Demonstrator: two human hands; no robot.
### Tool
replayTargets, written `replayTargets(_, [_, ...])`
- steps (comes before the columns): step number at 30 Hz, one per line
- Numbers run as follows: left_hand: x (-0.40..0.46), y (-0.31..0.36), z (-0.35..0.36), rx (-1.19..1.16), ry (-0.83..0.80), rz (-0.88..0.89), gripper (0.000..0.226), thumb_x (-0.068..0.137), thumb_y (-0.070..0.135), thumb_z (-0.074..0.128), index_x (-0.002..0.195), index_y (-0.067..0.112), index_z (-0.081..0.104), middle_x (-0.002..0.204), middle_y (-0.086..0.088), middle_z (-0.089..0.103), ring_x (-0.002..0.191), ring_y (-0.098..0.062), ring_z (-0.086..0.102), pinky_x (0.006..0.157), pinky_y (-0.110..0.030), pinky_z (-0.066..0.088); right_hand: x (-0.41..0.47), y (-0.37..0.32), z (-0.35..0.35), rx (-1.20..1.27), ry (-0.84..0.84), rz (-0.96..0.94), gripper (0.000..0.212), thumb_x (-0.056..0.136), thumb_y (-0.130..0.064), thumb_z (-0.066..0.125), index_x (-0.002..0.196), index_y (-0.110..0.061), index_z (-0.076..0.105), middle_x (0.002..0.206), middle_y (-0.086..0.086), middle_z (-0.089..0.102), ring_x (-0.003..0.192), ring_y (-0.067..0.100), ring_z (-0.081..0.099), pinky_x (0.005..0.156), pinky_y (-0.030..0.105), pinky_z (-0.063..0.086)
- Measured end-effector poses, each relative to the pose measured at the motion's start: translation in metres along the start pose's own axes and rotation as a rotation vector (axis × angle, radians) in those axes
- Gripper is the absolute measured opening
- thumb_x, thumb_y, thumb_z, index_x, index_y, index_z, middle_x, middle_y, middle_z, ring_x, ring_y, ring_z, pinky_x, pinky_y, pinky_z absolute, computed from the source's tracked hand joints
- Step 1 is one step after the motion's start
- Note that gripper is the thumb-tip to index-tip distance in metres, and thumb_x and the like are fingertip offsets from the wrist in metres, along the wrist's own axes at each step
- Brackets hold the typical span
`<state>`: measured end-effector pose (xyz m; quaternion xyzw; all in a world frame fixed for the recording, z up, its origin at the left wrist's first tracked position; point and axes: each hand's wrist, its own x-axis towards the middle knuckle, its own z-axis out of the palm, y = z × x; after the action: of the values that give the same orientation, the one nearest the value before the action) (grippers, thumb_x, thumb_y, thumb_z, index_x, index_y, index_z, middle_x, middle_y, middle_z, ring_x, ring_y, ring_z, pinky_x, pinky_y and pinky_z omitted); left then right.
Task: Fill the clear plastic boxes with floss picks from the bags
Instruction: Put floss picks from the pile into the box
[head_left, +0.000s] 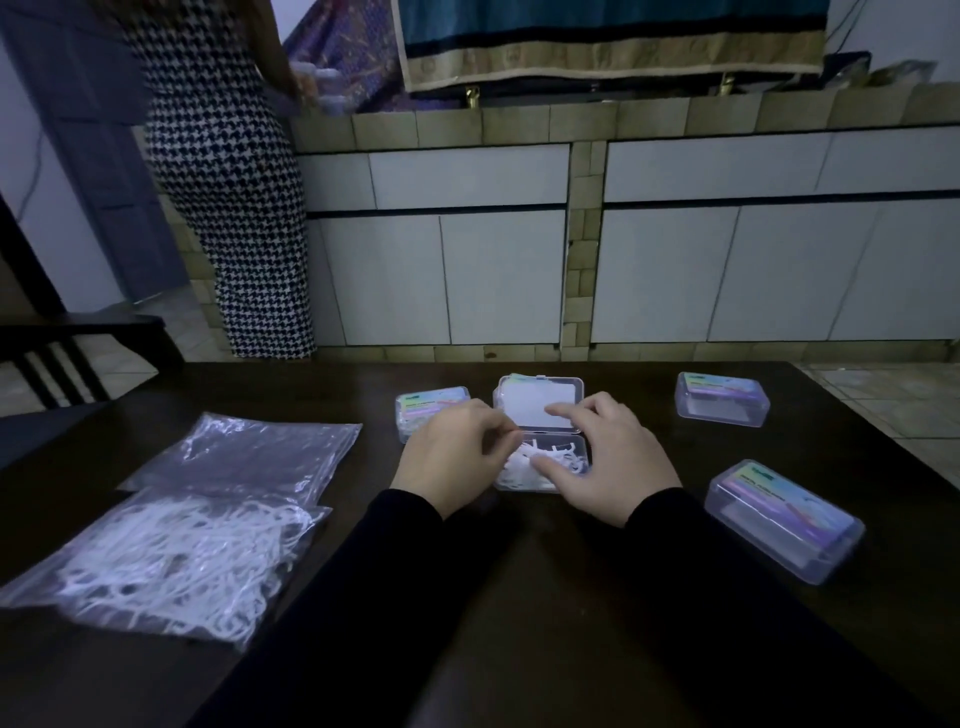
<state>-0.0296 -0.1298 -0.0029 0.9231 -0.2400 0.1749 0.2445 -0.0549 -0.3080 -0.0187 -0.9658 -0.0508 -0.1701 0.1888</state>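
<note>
An open clear plastic box (571, 448) sits mid-table with white floss picks (540, 457) in its base and its lid (537, 402) folded back. My left hand (452, 460) hovers at the box's left edge, fingertips pinched together over the picks. My right hand (608, 457) rests at the right edge, index finger touching the lid, thumb on the picks. A clear bag full of floss picks (171, 561) lies at the near left, with an empty-looking bag (244, 457) behind it.
Three closed labelled boxes stand around: one (415, 413) behind my left hand, one (722, 400) far right, one (784, 519) near right. The dark table (519, 649) ends at the far edge. A person in a checked dress (228, 182) stands beyond, beside a chair (62, 358).
</note>
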Motion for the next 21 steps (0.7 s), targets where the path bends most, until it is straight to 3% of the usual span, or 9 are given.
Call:
replayTargets(3, [-0.011,-0.009,-0.019,0.09,0.004,-0.026,0.02,0.091,0.039,0.056,0.092,0.026,0.071,0.092,0.009,0.067,0.086,-0.01,0.059,0.07,-0.024,0.044,-0.007,-0.021,0.006,0.053,0.096,-0.1,0.039,0.088,-0.05,0.059,0.123,-0.034,0.057,0.108,-0.013,0.053,0.097,0.002,0.044,0.087,0.021,0.042])
replayTargets(6, [-0.025,-0.026,-0.045,0.194,-0.056,-0.072,0.018,0.089,0.04,0.057,0.091,0.028,0.071,0.091,0.007,0.069,0.087,-0.013,0.061,0.069,-0.025,0.042,-0.016,-0.045,0.013,0.076,0.062,-0.217,0.025,0.089,-0.046,0.057,0.111,-0.034,0.062,0.095,-0.019,0.051,0.089,-0.001,0.044,0.083,0.019,0.04])
replayTargets(10, [-0.053,-0.06,-0.078,0.266,-0.104,-0.203,0.024,0.088,0.044,0.058,0.09,0.024,0.07,0.089,0.006,0.069,0.088,-0.015,0.063,0.074,-0.03,0.049,-0.023,-0.074,0.026,0.068,-0.038,-0.338,0.025,0.091,-0.047,0.052,0.11,-0.034,0.062,0.096,-0.014,0.059,0.09,0.004,0.051,0.084,0.025,0.047])
replayTargets(17, [-0.103,-0.122,-0.133,0.244,0.049,-0.497,0.018,0.09,0.039,0.06,0.087,0.025,0.07,0.094,0.008,0.066,0.092,-0.011,0.059,0.078,-0.028,0.046,-0.014,-0.139,0.057,0.217,-0.063,-0.397,0.016,0.09,-0.043,0.056,0.098,-0.032,0.065,0.079,-0.014,0.052,0.081,0.004,0.049,0.072,0.021,0.038])
replayTargets(21, [-0.13,-0.16,-0.148,0.312,0.143,-0.658,0.014,0.089,0.037,0.057,0.089,0.026,0.066,0.098,0.001,0.057,0.096,-0.02,0.058,0.078,-0.03,0.045,0.0,-0.19,0.08,0.333,-0.078,-0.402,0.013,0.089,-0.039,0.058,0.094,-0.029,0.066,0.074,-0.016,0.049,0.075,0.003,0.047,0.069,0.02,0.036])
